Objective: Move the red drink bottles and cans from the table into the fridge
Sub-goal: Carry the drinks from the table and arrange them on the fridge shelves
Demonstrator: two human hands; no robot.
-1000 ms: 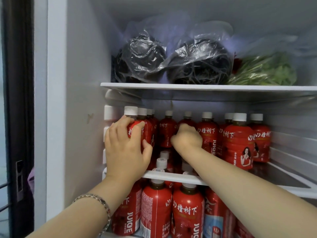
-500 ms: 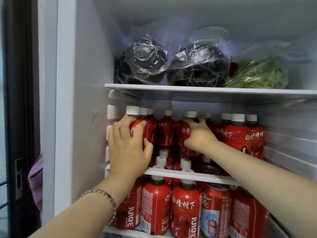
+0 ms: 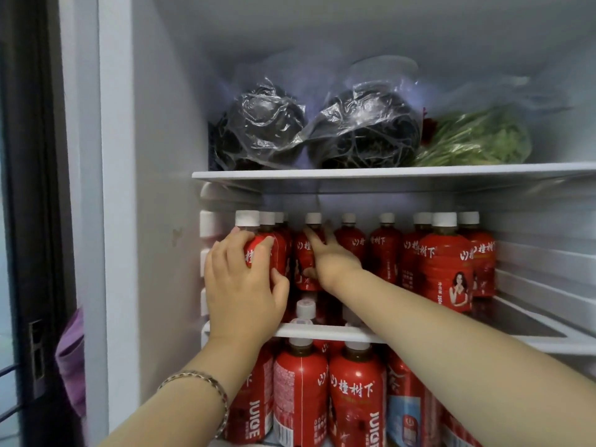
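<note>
Reaching into the open fridge (image 3: 154, 188), both bare arms stretch over the middle shelf (image 3: 325, 333). Left of the hands hang a dark door frame and a purple cloth (image 3: 72, 359). The left hand (image 3: 245, 288), a beaded bracelet (image 3: 206, 385) on its wrist, wraps its fingers (image 3: 225, 253) around the front-left bottle (image 3: 258, 250), a red one with a white cap, standing upright at the shelf's left end. Just right of those fingers, the right hand (image 3: 332, 259) lies with fingers spread narrowly against the second bottle (image 3: 304, 262), thumb low on its label; whether it truly grips the bottle I cannot tell. Right of that hand, more red bottles (image 3: 446, 262) stand upright in rows. Above the fingers, the upper shelf carries two dark bagged bundles (image 3: 364, 130) and bagged greens (image 3: 477, 140). Below the fingers, further red bottles and a can (image 3: 406, 411) crowd the lower level.
</note>
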